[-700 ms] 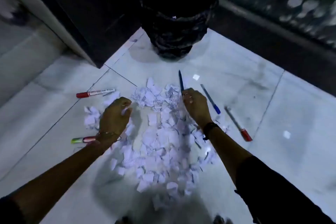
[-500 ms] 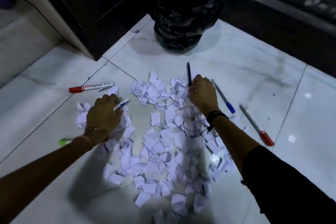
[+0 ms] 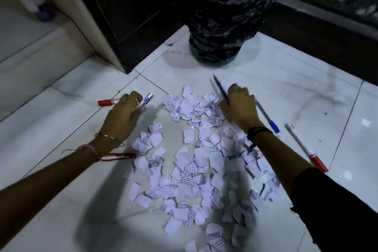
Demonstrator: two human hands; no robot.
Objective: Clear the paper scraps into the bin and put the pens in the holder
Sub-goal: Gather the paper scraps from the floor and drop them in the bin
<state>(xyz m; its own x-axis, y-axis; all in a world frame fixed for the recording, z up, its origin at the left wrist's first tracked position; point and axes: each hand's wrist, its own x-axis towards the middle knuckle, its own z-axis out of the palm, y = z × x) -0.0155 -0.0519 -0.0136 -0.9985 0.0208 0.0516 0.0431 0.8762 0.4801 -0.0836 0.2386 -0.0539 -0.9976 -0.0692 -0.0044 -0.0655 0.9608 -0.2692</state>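
Torn paper scraps (image 3: 196,168) lie spread over the white tiled floor in front of me. My left hand (image 3: 124,114) is closed on a blue-and-white marker (image 3: 146,100) at the pile's upper left. My right hand (image 3: 238,106) grips a dark blue pen (image 3: 218,86) whose tip points away from me. A red-capped marker (image 3: 106,102) lies just left of my left hand. A red pen (image 3: 118,156) lies under my left wrist. A blue-capped pen (image 3: 267,117) and a red-capped marker (image 3: 306,147) lie right of my right hand. The bin (image 3: 223,16), lined with a black bag, stands beyond the pile.
A dark cabinet (image 3: 126,12) with a pale edge stands at the back left, beside the bin. A dark skirting and patterned wall (image 3: 327,2) run along the back right. No pen holder is visible. A step down in the floor lies at far left.
My left hand has moved up toward the red-capped marker, holding the blue-and-white marker. My right hand has lifted the dark blue pen off the scraps. The camera has come closer.
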